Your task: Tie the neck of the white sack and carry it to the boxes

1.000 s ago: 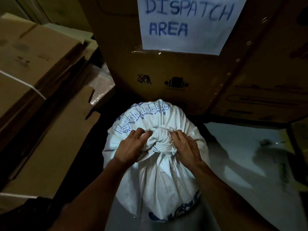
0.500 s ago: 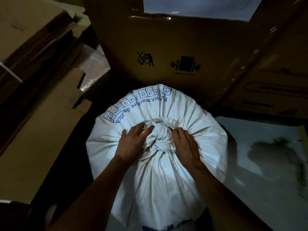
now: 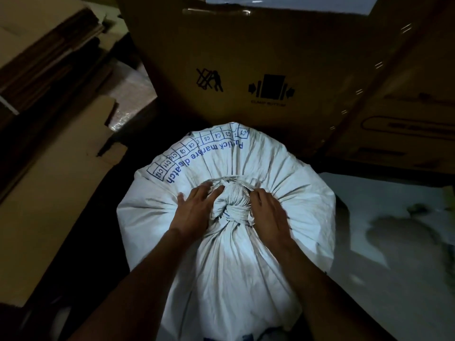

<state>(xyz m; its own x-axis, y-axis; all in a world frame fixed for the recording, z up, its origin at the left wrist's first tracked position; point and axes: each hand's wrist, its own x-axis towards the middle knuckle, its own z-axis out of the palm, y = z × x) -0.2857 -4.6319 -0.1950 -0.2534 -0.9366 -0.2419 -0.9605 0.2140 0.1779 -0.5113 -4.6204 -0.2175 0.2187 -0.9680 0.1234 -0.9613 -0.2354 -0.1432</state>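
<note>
White sack on floor, touching big box; knot tied at neck. My left hand and right hand flank knot, fingers pressed into cloth; grip unclear. Sack bottom cut off, box print too dim. Since earlier: view closer, sign nearly gone.
</note>
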